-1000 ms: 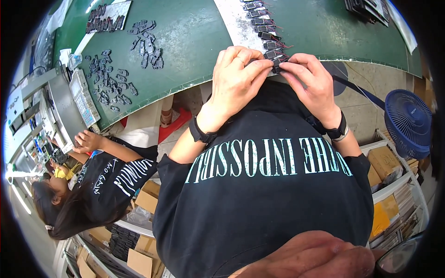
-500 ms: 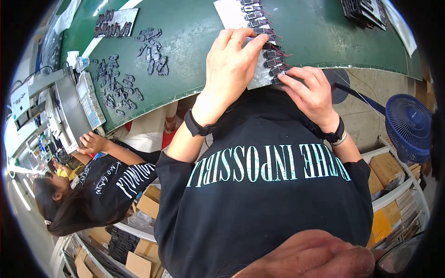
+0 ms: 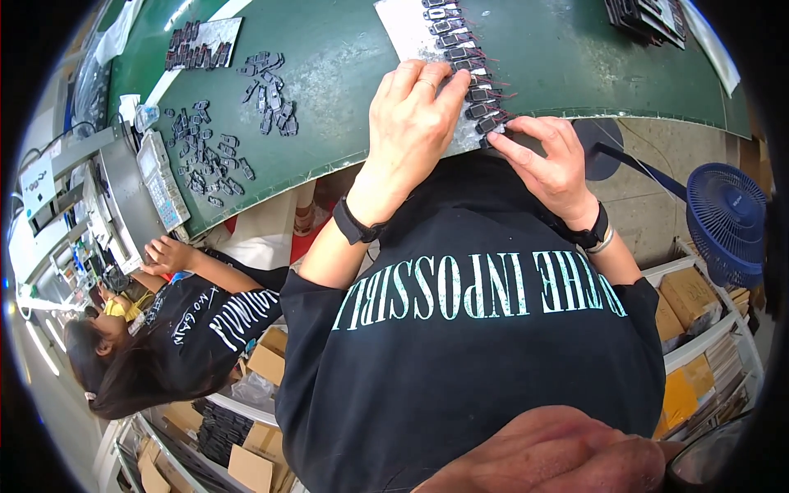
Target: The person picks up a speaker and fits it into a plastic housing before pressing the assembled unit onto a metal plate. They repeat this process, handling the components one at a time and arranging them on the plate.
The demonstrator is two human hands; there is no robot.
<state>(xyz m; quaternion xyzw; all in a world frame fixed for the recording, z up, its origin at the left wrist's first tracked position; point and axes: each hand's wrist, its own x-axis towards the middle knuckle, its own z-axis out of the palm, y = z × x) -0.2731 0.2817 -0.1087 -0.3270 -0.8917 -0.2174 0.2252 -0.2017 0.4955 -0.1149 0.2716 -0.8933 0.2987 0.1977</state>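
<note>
I have the row of small black parts (image 3: 482, 109) in the upper middle of my view, lying on a white board (image 3: 403, 31) that reaches the near edge of the green table (image 3: 337, 99). The row's long axis runs away from the wearer, leaning a little to the left toward its far end. Each part lies crosswise to that line, its own long axis roughly left to right with the right end tipped slightly farther away, and thin red wires (image 3: 504, 95) point out to the right.

I see the left hand (image 3: 411, 123) over the board, fingers bent, thumb and forefinger tips close together at the row's left side. I can't tell whether they grip a part or only rest on it. The right hand (image 3: 552, 168) is at the near end, its thumb and forefinger curled at the nearest part; whether they pinch it, I can't tell from here. Each wrist has a black band.

Farther left on the table I make out a cluster of loose black parts (image 3: 267, 96), a looser scatter (image 3: 201, 156), and a second board (image 3: 222, 33) bearing more. A dark stack (image 3: 645, 20) sits on the table at upper right. Beyond the table's edge, a blue fan (image 3: 725, 214) stands to the right, and a co-worker's hand (image 3: 168, 255) is by a grey machine (image 3: 127, 201) on the left.
</note>
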